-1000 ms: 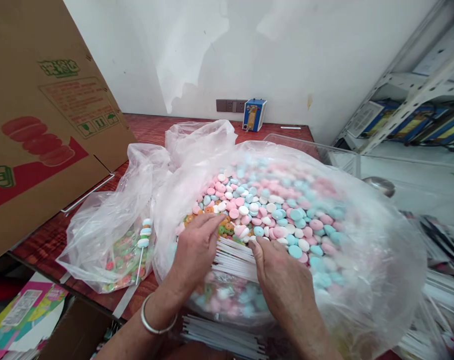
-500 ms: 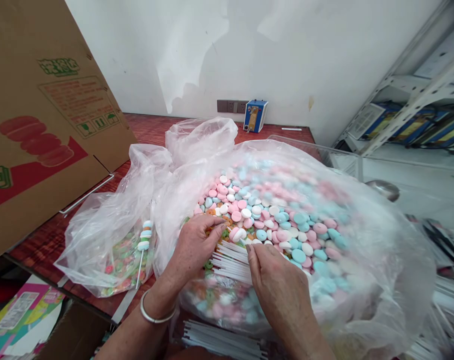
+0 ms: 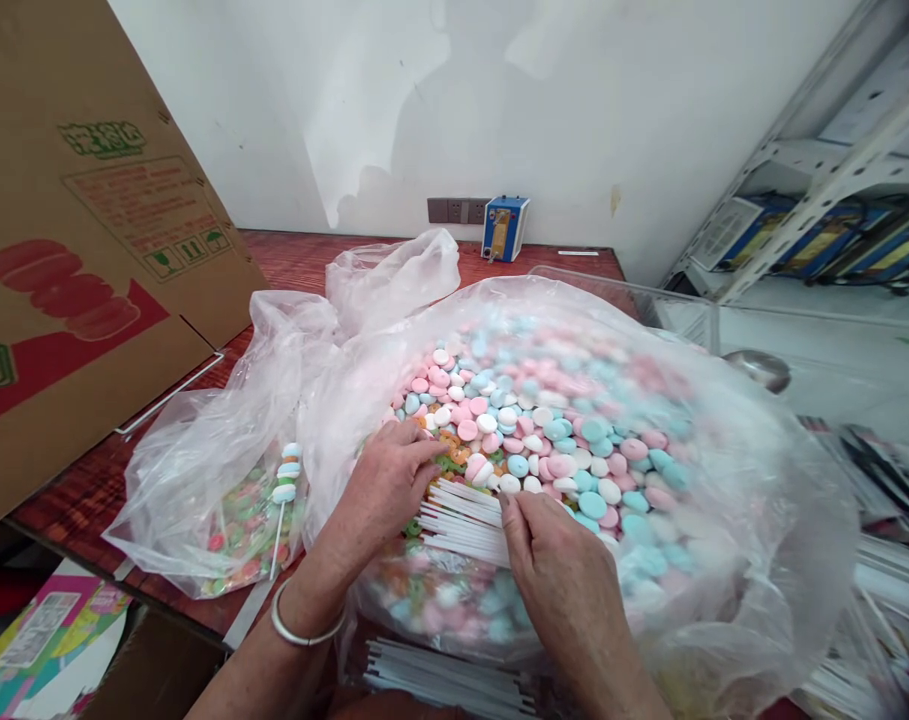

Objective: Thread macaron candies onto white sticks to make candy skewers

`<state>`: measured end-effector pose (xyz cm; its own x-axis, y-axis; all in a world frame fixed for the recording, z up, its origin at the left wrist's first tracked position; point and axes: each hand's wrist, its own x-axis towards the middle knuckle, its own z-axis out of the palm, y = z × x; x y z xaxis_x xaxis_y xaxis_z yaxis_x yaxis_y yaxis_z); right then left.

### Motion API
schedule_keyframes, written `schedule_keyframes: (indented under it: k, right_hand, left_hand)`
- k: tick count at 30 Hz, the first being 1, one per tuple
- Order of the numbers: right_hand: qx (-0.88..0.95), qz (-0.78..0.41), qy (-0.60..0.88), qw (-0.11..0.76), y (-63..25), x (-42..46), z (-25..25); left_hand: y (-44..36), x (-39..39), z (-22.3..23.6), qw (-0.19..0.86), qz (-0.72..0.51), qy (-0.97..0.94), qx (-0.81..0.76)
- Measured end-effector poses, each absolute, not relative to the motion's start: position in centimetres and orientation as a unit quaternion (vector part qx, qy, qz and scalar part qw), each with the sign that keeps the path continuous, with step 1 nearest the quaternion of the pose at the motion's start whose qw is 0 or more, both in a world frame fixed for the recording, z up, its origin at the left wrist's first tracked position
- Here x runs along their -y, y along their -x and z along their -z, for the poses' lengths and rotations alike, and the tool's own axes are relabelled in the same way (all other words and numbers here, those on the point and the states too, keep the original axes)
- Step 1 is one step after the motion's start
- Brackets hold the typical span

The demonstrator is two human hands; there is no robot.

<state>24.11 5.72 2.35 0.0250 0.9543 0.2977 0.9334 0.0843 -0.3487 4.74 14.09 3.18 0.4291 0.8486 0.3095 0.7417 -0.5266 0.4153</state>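
White sticks are laid on top of the round candies in the big cloudy bag, maybe so that all are kept close by. The bag is opened wide, it seems, so that the candies can be reached. The sticks' right ends are pinched by the right hand, its thumb and fingers pressed together; how many are gripped cannot be told. The left hand is half curled beside the orange and green ring candies; whether one is held cannot be seen. A candy stick is rested on the small bag on the surface, perhaps to be kept in sight.
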Motion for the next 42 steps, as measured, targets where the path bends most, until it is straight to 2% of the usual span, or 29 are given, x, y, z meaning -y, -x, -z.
schedule_keyframes:
  k: [7,12,15,18,22,26,33,37,39,42]
  right_hand:
    - [0.710,-0.024,0.681,0.179,-23.9,-5.6,-2.1]
    - [0.716,-0.024,0.675,0.176,-23.9,-5.8,-2.0]
    - [0.711,-0.052,0.668,0.215,-23.8,-5.8,-2.1]
    - [0.680,-0.130,0.656,0.299,-23.4,-5.7,-2.7]
    - [0.659,-0.215,0.594,0.408,-22.6,-5.4,-3.7]
    - [0.670,-0.235,0.559,0.429,-22.5,-4.9,-3.5]
    - [0.621,-0.232,0.619,0.421,-23.0,-3.9,-2.6]
    - [0.620,-0.228,0.629,0.410,-23.4,-4.3,-3.1]
    - [0.623,-0.228,0.633,0.400,-24.0,-5.1,-3.5]
    - [0.607,-0.189,0.667,0.390,-25.4,-7.4,-4.0]
  left_hand:
    - [-5.3,-14.0,-3.2,0.155,-0.294,-0.824,-0.460]
    - [-5.4,-13.9,-3.2,0.223,-0.319,-0.799,-0.459]
    - [-5.5,-13.8,-3.7,0.303,-0.339,-0.758,-0.468]
    - [-6.0,-13.7,-4.4,0.452,-0.389,-0.651,-0.471]
    - [-7.1,-13.6,-4.9,0.639,-0.487,-0.446,-0.396]
    - [-8.2,-13.2,-4.7,0.711,-0.506,-0.329,-0.361]
    - [-9.9,-11.3,-3.2,0.686,-0.443,-0.426,-0.389]
    - [-10.2,-10.9,-3.3,0.632,-0.395,-0.521,-0.417]
    - [-10.0,-11.5,-3.6,0.558,-0.385,-0.590,-0.440]
    - [-9.6,-13.4,-4.0,0.356,-0.394,-0.713,-0.457]
